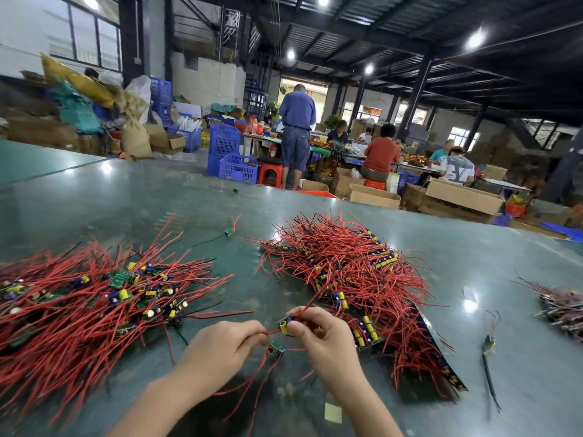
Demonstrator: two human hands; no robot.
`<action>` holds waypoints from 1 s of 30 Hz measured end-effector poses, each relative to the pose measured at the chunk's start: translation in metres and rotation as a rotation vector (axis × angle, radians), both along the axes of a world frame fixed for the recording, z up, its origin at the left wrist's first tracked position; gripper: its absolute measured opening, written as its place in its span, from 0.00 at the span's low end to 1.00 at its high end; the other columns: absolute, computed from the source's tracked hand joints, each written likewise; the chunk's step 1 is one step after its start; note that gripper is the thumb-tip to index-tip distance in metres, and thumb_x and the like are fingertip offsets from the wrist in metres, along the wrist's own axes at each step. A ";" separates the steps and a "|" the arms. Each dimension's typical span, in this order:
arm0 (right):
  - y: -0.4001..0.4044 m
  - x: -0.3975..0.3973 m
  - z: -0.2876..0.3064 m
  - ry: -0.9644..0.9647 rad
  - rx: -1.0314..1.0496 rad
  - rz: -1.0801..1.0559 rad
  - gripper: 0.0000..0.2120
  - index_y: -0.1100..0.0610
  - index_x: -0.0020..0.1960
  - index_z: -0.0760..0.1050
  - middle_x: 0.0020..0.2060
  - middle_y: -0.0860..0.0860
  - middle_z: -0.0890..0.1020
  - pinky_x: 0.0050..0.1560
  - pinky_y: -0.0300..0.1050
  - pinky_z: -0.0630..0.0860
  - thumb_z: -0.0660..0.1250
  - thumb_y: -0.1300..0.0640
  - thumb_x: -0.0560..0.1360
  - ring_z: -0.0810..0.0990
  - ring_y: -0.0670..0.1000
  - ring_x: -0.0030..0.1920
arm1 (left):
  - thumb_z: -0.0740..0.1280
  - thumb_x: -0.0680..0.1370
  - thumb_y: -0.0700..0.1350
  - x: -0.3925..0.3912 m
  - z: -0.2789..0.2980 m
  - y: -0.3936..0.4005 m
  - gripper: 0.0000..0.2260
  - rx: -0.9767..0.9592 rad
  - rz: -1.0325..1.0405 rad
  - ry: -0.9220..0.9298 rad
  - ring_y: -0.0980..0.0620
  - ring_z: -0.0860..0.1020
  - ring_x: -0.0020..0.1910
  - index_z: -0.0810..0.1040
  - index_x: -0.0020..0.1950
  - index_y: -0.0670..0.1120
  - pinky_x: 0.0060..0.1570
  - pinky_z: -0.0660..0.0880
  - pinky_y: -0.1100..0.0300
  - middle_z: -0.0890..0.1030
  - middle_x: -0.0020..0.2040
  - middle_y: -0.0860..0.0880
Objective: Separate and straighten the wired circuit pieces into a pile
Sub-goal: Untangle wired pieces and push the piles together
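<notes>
Near centre, left hand (217, 345) pinches a red wire, right hand (321, 334) grips the circuit piece (285, 325) above the desk (126, 197). Second piece (277, 347) dangles below. Straightened pile (94, 298) left, tangled heap (353, 272) right, stray pieces beyond.

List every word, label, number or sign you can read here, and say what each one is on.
None can be read.
Held circuit board between the left hand and right hand: any print is too small.
Green board in the left pile: white markings, blurred.
Cardboard boxes and blue crates: no legible print.
</notes>
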State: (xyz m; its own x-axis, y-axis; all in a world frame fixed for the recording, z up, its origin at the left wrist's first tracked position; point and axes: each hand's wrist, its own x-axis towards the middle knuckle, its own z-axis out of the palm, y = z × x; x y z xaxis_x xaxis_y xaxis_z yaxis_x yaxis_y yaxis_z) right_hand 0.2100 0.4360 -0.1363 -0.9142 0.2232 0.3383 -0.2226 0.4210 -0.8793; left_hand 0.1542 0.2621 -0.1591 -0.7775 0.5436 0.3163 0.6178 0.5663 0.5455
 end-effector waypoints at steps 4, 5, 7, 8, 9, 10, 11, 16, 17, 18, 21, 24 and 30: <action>-0.002 0.000 -0.001 0.035 0.156 -0.094 0.11 0.49 0.41 0.79 0.40 0.45 0.82 0.50 0.37 0.73 0.71 0.65 0.70 0.79 0.41 0.44 | 0.60 0.79 0.56 0.004 0.001 0.003 0.07 -0.006 0.096 0.107 0.56 0.76 0.37 0.76 0.45 0.57 0.36 0.66 0.61 0.79 0.34 0.58; -0.002 0.000 -0.001 0.040 0.152 -0.108 0.11 0.49 0.41 0.78 0.40 0.46 0.82 0.50 0.37 0.74 0.71 0.65 0.70 0.79 0.42 0.44 | 0.61 0.79 0.55 0.005 0.001 0.004 0.06 0.030 0.083 0.082 0.58 0.75 0.35 0.75 0.44 0.58 0.34 0.66 0.62 0.77 0.31 0.58; -0.003 0.001 0.000 0.039 0.080 -0.116 0.12 0.48 0.40 0.78 0.39 0.47 0.83 0.46 0.35 0.74 0.70 0.65 0.72 0.80 0.41 0.41 | 0.62 0.79 0.52 0.005 0.002 0.007 0.08 0.095 0.018 -0.017 0.60 0.72 0.30 0.75 0.40 0.59 0.34 0.65 0.64 0.75 0.28 0.60; -0.004 0.001 0.001 0.035 0.015 -0.108 0.12 0.48 0.40 0.78 0.37 0.46 0.83 0.44 0.33 0.73 0.69 0.66 0.72 0.79 0.39 0.39 | 0.63 0.79 0.51 0.004 0.003 0.007 0.10 0.138 -0.010 -0.065 0.60 0.71 0.29 0.75 0.37 0.59 0.33 0.65 0.62 0.74 0.27 0.60; -0.004 0.001 0.002 0.033 -0.063 -0.098 0.12 0.49 0.40 0.79 0.36 0.45 0.82 0.42 0.31 0.73 0.68 0.67 0.73 0.78 0.38 0.37 | 0.63 0.79 0.50 0.004 0.004 0.008 0.12 0.182 -0.024 -0.098 0.60 0.70 0.28 0.75 0.36 0.60 0.33 0.64 0.61 0.73 0.27 0.59; -0.003 0.002 0.003 0.032 -0.146 -0.096 0.12 0.51 0.40 0.79 0.34 0.44 0.82 0.42 0.31 0.73 0.67 0.67 0.73 0.78 0.37 0.36 | 0.62 0.79 0.50 0.003 0.005 0.007 0.12 0.210 -0.026 -0.109 0.60 0.70 0.28 0.75 0.36 0.61 0.33 0.64 0.61 0.73 0.27 0.59; -0.003 0.003 0.005 0.029 -0.228 -0.101 0.11 0.52 0.40 0.80 0.33 0.43 0.82 0.43 0.33 0.74 0.67 0.67 0.74 0.78 0.37 0.36 | 0.62 0.79 0.51 0.003 0.006 0.006 0.11 0.212 -0.021 -0.096 0.60 0.71 0.28 0.75 0.37 0.61 0.33 0.63 0.62 0.73 0.27 0.59; 0.003 0.003 0.008 0.041 -0.321 -0.108 0.10 0.53 0.41 0.80 0.34 0.43 0.82 0.43 0.30 0.74 0.67 0.66 0.74 0.78 0.36 0.36 | 0.58 0.80 0.52 0.002 0.003 0.001 0.11 0.139 0.033 0.042 0.58 0.70 0.28 0.71 0.38 0.62 0.31 0.62 0.65 0.71 0.26 0.55; 0.003 0.002 0.007 0.037 -0.331 -0.105 0.10 0.53 0.41 0.80 0.34 0.43 0.82 0.42 0.29 0.73 0.67 0.66 0.74 0.78 0.36 0.36 | 0.59 0.80 0.52 0.002 0.004 0.002 0.12 0.155 0.022 0.047 0.57 0.68 0.26 0.71 0.37 0.61 0.30 0.61 0.64 0.70 0.25 0.54; 0.004 0.002 0.006 0.025 -0.353 -0.100 0.09 0.53 0.42 0.80 0.33 0.43 0.82 0.42 0.29 0.73 0.66 0.65 0.75 0.78 0.36 0.35 | 0.59 0.80 0.51 0.003 0.005 0.003 0.12 0.194 -0.003 0.036 0.56 0.66 0.25 0.72 0.37 0.59 0.29 0.59 0.63 0.69 0.24 0.54; 0.007 0.001 0.005 -0.002 -0.375 -0.068 0.08 0.54 0.43 0.81 0.28 0.41 0.80 0.38 0.29 0.72 0.66 0.65 0.75 0.76 0.36 0.32 | 0.60 0.78 0.53 0.002 0.009 0.002 0.08 0.276 -0.053 0.016 0.58 0.64 0.23 0.75 0.42 0.56 0.28 0.57 0.65 0.68 0.23 0.55; 0.014 0.000 0.007 0.066 -0.234 -0.120 0.11 0.51 0.41 0.80 0.31 0.42 0.82 0.41 0.28 0.72 0.67 0.66 0.74 0.78 0.37 0.35 | 0.63 0.79 0.50 0.000 0.009 -0.002 0.05 0.152 -0.032 0.044 0.65 0.71 0.30 0.78 0.47 0.56 0.34 0.64 0.66 0.75 0.31 0.68; 0.032 0.000 0.006 0.134 -0.186 -0.243 0.09 0.50 0.40 0.81 0.27 0.41 0.79 0.32 0.28 0.67 0.68 0.63 0.74 0.72 0.37 0.29 | 0.59 0.81 0.50 -0.006 0.008 -0.011 0.07 0.002 0.048 -0.001 0.61 0.73 0.37 0.77 0.52 0.55 0.42 0.70 0.61 0.74 0.34 0.61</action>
State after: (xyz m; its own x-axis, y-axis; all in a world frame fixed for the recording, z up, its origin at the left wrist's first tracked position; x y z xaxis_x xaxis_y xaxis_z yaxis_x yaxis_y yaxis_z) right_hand 0.2098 0.4680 -0.1304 -0.7765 0.4986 0.3854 -0.2544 0.3115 -0.9156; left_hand 0.1477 0.2514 -0.1507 -0.8027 0.5052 0.3169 0.5898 0.5938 0.5473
